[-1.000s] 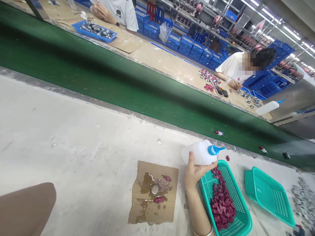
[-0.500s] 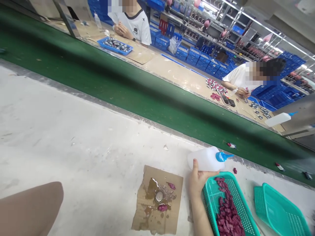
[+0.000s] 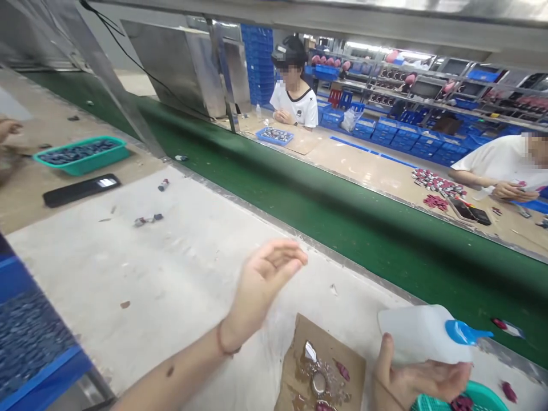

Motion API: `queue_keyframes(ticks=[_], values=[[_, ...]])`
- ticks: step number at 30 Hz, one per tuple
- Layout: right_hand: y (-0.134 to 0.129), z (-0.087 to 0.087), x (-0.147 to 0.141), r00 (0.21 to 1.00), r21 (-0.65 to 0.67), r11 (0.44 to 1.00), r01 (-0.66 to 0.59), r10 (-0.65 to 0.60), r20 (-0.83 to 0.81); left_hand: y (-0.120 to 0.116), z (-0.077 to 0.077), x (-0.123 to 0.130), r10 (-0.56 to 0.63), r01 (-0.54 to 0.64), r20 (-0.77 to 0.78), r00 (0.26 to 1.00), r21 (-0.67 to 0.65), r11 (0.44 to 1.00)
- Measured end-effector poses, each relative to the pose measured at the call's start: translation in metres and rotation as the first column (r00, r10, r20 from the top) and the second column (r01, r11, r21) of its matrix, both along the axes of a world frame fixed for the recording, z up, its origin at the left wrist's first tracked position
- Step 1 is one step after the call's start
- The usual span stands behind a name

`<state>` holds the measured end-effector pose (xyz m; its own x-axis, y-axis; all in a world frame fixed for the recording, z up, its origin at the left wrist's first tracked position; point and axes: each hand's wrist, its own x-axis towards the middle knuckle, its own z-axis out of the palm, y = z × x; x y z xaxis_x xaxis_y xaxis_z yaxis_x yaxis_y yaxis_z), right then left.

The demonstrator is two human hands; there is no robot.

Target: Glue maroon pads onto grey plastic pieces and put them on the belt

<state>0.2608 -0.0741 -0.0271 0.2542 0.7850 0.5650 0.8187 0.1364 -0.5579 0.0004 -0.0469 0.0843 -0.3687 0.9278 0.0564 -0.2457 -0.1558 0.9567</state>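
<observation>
My left hand [image 3: 268, 277] is raised over the pale table, its fingers loosely curved and nothing visible in them. A reddish band circles that wrist. At lower right, my right hand [image 3: 413, 377] has its thumb up and fingers stretched along the near side of a white bottle with a blue nozzle [image 3: 422, 331]. The bottle lies on its side near the table's far edge. Between the hands is a brown cardboard piece [image 3: 289, 377], wet in places, bearing a round metal part [image 3: 318, 382] and dark red pieces [image 3: 342, 370]. My right hand partly covers a green basket [image 3: 486, 394].
A green conveyor belt [image 3: 265, 177] runs beyond the table. At left are a phone [image 3: 81, 191], a green tray [image 3: 92, 162], a blue bin [image 3: 51, 377] and another person's hand [image 3: 8, 128]. Two people [image 3: 295, 97] [image 3: 505, 165] sit across the belt.
The view has swung left, bringing the phone, tray and blue bin into sight. My left hand has come in over the table. My right hand's fingers show more below the bottle.
</observation>
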Motion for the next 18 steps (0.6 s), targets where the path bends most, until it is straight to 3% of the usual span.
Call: queue_keyframes(ticks=[1, 3, 4, 5, 8, 10, 13, 15, 18], values=[[-0.001, -0.001, 0.0, 0.997, 0.131, 0.991, 0.002, -0.011, 0.071, 0.003, -0.006, 0.005, -0.057, 0.058, 0.028, 0.998, -0.021, 0.998], [-0.003, -0.001, -0.002, 0.976, 0.396, 0.917, -0.045, -0.044, 0.213, 0.01, -0.021, 0.019, -0.173, 0.183, 0.108, 0.979, -0.086, 0.979], [-0.003, 0.001, -0.004, 0.961, 0.43, 0.895, -0.119, -0.005, 0.277, 0.014, -0.03, 0.026, -0.212, 0.23, 0.147, 0.966, -0.121, 0.966], [-0.003, 0.003, -0.007, 0.95, 0.396, 0.898, -0.19, 0.066, 0.306, 0.017, -0.038, 0.032, -0.238, 0.264, 0.175, 0.955, -0.15, 0.953], [0.001, 0.008, -0.014, 0.938, 0.101, 0.943, -0.316, 0.294, 0.186, 0.022, -0.057, 0.047, -0.28, 0.328, 0.232, 0.931, -0.202, 0.923], [0.004, 0.008, -0.016, 0.942, -0.027, 0.944, -0.33, 0.331, 0.058, 0.025, -0.064, 0.052, -0.303, 0.365, 0.276, 0.912, -0.213, 0.906], [0.006, 0.008, -0.015, 0.935, -0.095, 0.932, -0.35, 0.342, -0.097, 0.027, -0.07, 0.056, -0.365, 0.457, 0.379, 0.85, -0.188, 0.869], [0.008, 0.009, -0.015, 0.912, -0.113, 0.917, -0.383, 0.356, -0.202, 0.028, -0.073, 0.055, -0.407, 0.54, 0.506, 0.761, -0.145, 0.829], [0.014, 0.017, -0.021, 0.866, -0.13, 0.908, -0.399, 0.326, -0.379, 0.031, -0.078, 0.052, -0.369, 0.63, 0.755, 0.542, -0.075, 0.773]])
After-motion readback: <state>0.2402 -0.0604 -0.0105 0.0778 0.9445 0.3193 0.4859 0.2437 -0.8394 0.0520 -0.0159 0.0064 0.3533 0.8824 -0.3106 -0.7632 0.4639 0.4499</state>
